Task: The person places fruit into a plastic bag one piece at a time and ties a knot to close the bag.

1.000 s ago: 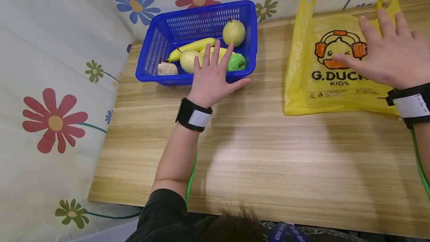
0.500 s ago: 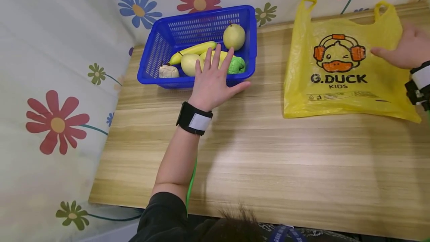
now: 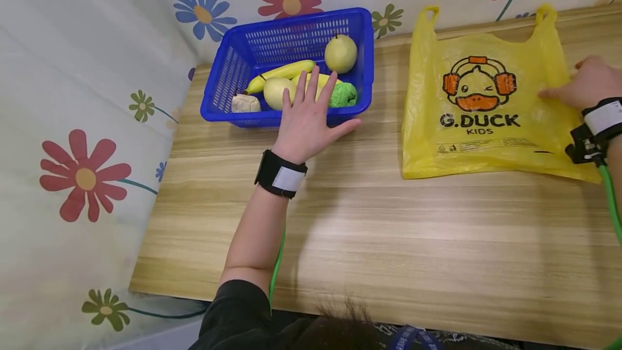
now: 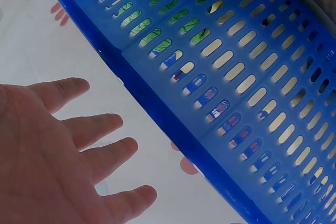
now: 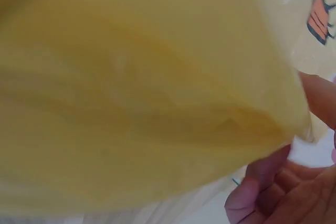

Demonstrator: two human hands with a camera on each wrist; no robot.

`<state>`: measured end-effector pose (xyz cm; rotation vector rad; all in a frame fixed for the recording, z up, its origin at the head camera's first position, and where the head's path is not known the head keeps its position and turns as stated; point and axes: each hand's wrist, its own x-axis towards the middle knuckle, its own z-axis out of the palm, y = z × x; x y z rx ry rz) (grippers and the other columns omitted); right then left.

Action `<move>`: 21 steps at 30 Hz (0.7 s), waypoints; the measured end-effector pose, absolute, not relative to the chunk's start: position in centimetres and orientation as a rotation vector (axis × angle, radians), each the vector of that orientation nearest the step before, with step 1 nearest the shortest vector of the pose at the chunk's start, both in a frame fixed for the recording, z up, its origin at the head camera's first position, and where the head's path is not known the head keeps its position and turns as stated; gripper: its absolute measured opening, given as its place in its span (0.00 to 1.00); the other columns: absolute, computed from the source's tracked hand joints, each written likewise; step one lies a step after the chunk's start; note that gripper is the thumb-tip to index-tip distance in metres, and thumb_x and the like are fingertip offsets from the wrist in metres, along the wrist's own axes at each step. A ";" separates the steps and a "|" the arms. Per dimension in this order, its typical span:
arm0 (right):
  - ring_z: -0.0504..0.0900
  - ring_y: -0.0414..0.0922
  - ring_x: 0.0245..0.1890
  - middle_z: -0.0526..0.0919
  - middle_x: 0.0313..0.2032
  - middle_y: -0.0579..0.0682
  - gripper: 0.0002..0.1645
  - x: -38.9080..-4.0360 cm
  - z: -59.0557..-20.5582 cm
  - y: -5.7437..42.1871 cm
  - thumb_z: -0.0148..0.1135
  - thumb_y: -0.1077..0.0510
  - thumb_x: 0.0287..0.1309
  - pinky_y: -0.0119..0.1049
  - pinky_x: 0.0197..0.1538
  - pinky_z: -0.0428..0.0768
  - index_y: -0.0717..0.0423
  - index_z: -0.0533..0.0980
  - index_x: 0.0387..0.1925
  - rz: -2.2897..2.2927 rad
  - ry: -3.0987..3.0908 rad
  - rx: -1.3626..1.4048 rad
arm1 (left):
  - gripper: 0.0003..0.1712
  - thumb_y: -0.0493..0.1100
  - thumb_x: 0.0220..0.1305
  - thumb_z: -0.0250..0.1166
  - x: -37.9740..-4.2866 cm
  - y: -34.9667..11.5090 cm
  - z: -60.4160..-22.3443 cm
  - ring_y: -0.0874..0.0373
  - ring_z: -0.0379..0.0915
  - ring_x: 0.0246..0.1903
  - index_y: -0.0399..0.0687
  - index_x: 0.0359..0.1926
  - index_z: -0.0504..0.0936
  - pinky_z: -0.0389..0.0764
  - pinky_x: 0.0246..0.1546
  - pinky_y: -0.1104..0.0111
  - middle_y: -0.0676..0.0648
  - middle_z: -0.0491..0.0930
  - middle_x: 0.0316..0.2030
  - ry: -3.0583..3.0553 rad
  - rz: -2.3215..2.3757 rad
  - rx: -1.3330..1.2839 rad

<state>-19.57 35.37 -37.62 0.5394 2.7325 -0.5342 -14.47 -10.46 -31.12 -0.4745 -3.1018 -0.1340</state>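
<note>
My left hand (image 3: 305,126) has its fingers spread and straight over the front rim of a blue plastic basket (image 3: 217,82). In the left wrist view those fingers show apart from the basket's slotted wall (image 4: 142,56). Inside lie two pears (image 3: 340,54), two bananas (image 3: 286,70), a green crumpled bundle (image 3: 344,95) and a lumpy cream-coloured piece (image 3: 245,103). To the right, my right hand (image 3: 590,84) pinches the right edge of a yellow plastic carrier bag (image 3: 461,150) with a duck print. The right wrist view shows the bag's film (image 5: 147,77) between thumb and fingers.
A wooden table (image 3: 389,242) carries the basket and the bag. A white curtain (image 3: 116,42) with printed flowers hangs behind and at the left. A green cable (image 3: 611,204) trails from the right wrist strap (image 3: 602,120).
My right hand has come down from above the bag to its right edge and pinched it. The bag has shifted slightly left. My left hand stays over the basket rim.
</note>
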 end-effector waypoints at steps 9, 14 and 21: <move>0.74 0.66 0.29 0.70 0.35 0.79 0.29 -19.1 -35.8 34.6 0.43 0.55 0.73 0.45 0.24 0.73 0.84 0.59 0.49 -0.630 2.847 0.191 | 0.52 0.77 0.60 0.51 -14.5 -10.8 -31.3 0.50 0.34 0.74 0.54 0.76 0.52 0.44 0.68 0.45 0.43 0.44 0.75 -3.078 -0.222 -0.511; 0.74 0.50 0.21 0.69 0.39 0.81 0.25 -18.3 -34.2 34.5 0.39 0.59 0.75 0.32 0.18 0.69 0.83 0.58 0.54 -0.808 2.874 0.064 | 0.50 0.75 0.62 0.51 -15.1 -10.1 -30.7 0.50 0.40 0.73 0.54 0.75 0.54 0.47 0.68 0.47 0.44 0.48 0.74 -3.047 -0.290 -0.578; 0.66 0.31 0.16 0.72 0.24 0.35 0.10 -17.6 -34.0 36.6 0.45 0.62 0.73 0.25 0.17 0.64 0.48 0.72 0.45 -1.340 2.848 -0.069 | 0.48 0.75 0.63 0.49 -17.1 -8.1 -29.5 0.53 0.42 0.73 0.56 0.75 0.54 0.49 0.69 0.51 0.47 0.48 0.74 -3.065 -0.325 -0.679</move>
